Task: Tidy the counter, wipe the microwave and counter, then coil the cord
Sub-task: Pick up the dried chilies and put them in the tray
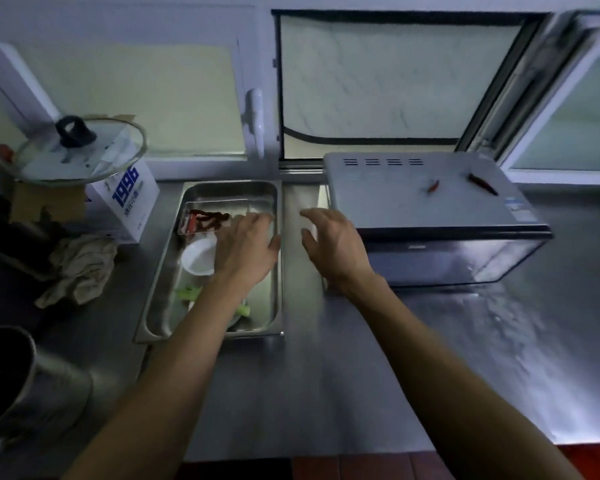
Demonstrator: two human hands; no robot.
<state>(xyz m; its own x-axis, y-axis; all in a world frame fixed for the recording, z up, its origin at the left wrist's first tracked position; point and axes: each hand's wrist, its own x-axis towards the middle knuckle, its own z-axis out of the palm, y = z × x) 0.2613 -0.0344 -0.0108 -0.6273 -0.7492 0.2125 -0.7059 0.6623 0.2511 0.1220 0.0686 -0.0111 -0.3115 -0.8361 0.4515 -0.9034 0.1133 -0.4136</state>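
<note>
— Two chilies [433, 186] lie on top of the microwave [430, 192], see? They need to go.

— Which hand is closer?

— I think the right hand [333, 247]. It hangs over the counter [326, 375], just left of the microwave, fingers loose and holding nothing. The chilies are far and to the right of it. The long dark one points from far-left to near-right.

— And the left hand [245, 249]?

— Spread flat over the tray [160, 271], holding nothing. The rag [80, 268] waits left of the tray for wiping. I can't see the cord.
</note>
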